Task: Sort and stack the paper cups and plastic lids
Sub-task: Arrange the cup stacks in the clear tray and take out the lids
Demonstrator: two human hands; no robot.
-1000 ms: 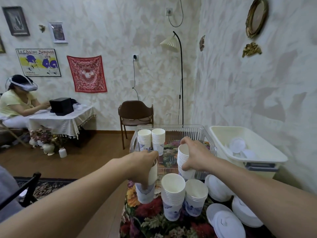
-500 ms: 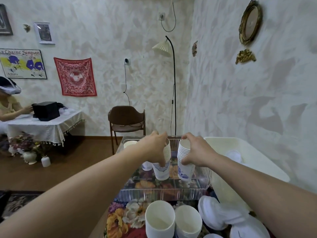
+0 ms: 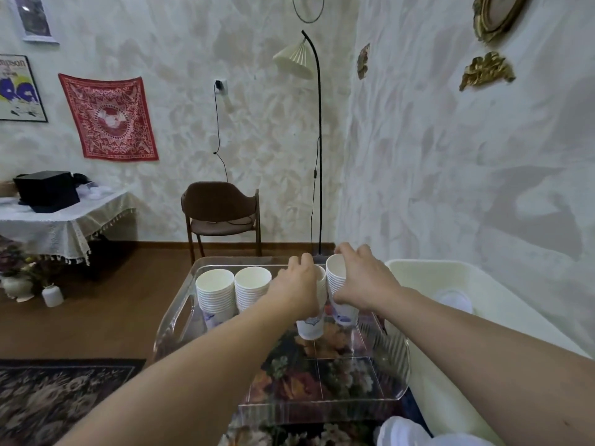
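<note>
The left hand (image 3: 297,289) grips one cup stack (image 3: 310,326), and the right hand (image 3: 360,281) grips another (image 3: 336,278) just beside it, both inside the clear bin (image 3: 174,320). Two more stacks (image 3: 233,289) (nobody holds them) stand left of the hands.

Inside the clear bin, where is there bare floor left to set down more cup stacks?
The clear bin is free across its near half, up to the front wall. The far end is crowded: two standing cup stacks at left, and both hands, left hand and right hand, holding stacks at right.
</note>
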